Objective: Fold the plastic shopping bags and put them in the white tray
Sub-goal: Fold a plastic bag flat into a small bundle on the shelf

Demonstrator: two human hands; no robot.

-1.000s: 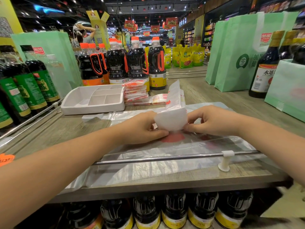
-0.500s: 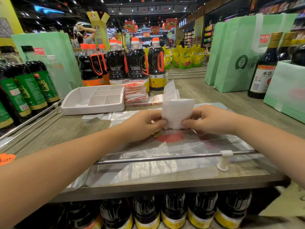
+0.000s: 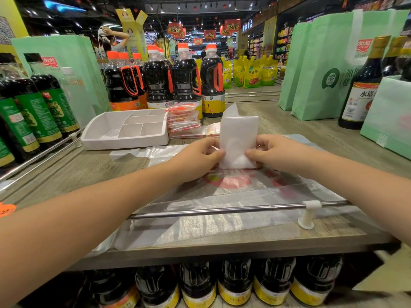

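1 white tray (image 3: 124, 138) sits at the left of the wooden shelf (image 3: 278, 121), its compartments holding no bags. Just to its right is a stack of folded bags (image 3: 183, 121), in front of the soy sauce bottles (image 3: 186, 81). My left hand (image 3: 198, 158) pinches the left edge of a folded white bag (image 3: 239, 141) between thumb and fingers. The bag stands upright above an unfolded plastic bag (image 3: 233, 196) lying flat on the shelf. Its long axis runs vertically, and a narrow tail points up and away from me. My right hand (image 3: 273, 152) pinches its right edge. Further right stands a green tote bag (image 3: 322, 63).
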